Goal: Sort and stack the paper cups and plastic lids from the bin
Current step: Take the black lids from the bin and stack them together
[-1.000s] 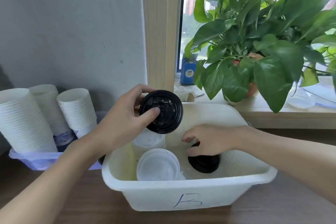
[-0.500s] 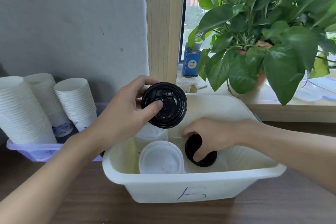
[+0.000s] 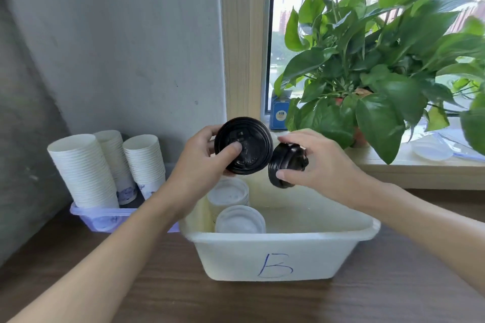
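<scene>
My left hand grips a black plastic lid above the white bin marked "B", thumb pressed on its face. My right hand holds a second black lid, perhaps a small stack, tilted on edge right beside the first, nearly touching it. Inside the bin at the left lie two stacks of white lids, one behind the other. Three stacks of white paper cups lean in a lavender tray at the left.
A grey wall stands behind the cups. A large potted plant and a small blue box sit on the window sill behind the bin. The bin and tray rest on a brown wooden table.
My right hand has lifted the black lid out of the bin's bottom and brought it up beside the lid in my left hand. The camera has tilted upward.
</scene>
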